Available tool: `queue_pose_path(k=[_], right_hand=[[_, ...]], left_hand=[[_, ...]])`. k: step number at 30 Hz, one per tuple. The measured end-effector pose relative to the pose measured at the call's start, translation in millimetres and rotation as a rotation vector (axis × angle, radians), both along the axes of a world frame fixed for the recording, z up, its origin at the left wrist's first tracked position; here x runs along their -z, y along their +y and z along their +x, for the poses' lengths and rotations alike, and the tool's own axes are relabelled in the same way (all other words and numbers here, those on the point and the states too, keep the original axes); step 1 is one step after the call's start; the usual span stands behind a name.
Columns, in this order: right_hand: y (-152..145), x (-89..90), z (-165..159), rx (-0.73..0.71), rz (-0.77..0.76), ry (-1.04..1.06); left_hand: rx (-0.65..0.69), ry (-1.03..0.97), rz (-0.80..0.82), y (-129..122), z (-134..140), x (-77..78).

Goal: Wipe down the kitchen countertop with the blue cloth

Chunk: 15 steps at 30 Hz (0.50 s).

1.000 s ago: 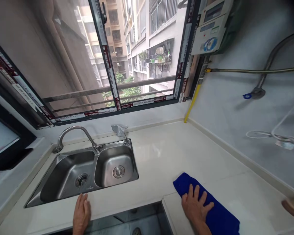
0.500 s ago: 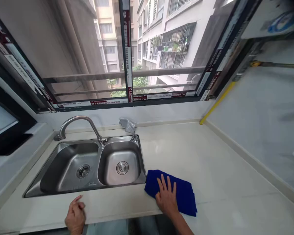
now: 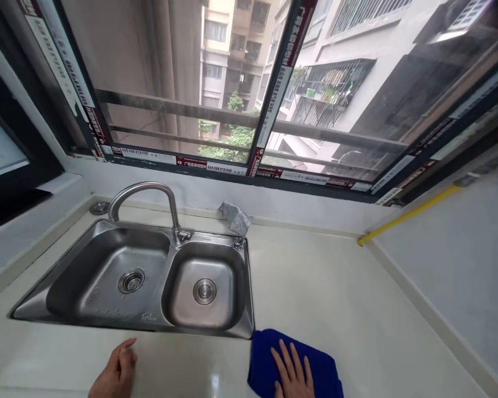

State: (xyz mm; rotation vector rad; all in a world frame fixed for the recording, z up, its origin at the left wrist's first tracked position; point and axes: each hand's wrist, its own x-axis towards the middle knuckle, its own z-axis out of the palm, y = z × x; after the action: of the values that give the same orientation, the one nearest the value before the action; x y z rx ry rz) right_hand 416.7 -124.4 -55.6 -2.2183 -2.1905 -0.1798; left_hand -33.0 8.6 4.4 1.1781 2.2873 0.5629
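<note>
My right hand (image 3: 294,373) lies flat on a folded blue cloth (image 3: 327,366), its fingers spread and pressing on the top. The cloth rests on the pale countertop (image 3: 315,287), with its upper left corner at the front right corner of the steel sink. My left hand (image 3: 115,371) is over the counter's front strip, below the sink's larger basin. Its fingers are loosely curled in, the index finger straighter than the rest, and nothing shows in them. The double-bowl sink (image 3: 166,276) holds no objects; a few water drops show in the left bowl.
A curved steel faucet (image 3: 149,188) rises behind the basins. Grey bubble wrap (image 3: 236,218) covers something at the sink's back right corner. A window frame (image 3: 269,116) spans the back, and a yellow pipe (image 3: 410,213) runs down the right corner.
The view has turned and tilted, so the counter sits lower and the window leans. My right hand is still flat on the cloth; my left hand stays curled by the sink front.
</note>
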Motion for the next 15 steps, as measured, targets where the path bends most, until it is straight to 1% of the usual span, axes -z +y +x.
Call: queue_pose_path(k=[2, 4, 6, 9, 12, 15], right_hand=[[29, -2.4, -1, 0.020, 0.036, 0.006], [60, -9.5, 1, 0.031, 0.058, 0.005], [90, -18.3, 6, 0.020, 0.058, -0.006], [131, -27.0, 17, 0.006, 0.049, -0.031], [172, -26.7, 31, 0.010, 0.046, -0.050], [215, -22.2, 46, 0.003, 0.055, -0.063]], left_hand=[[-0.016, -0.024, -0.017, 1, -3, 4.3], [-0.033, -0.058, -0.040, 2, -5, 8.4], [-0.041, -0.082, -0.057, 2, -7, 12.2], [-0.051, -0.053, -0.048, 0, -6, 15.0], [-0.044, -0.028, -0.046, -3, -4, 11.8], [-0.045, -0.022, -0.114, -4, -2, 5.0]])
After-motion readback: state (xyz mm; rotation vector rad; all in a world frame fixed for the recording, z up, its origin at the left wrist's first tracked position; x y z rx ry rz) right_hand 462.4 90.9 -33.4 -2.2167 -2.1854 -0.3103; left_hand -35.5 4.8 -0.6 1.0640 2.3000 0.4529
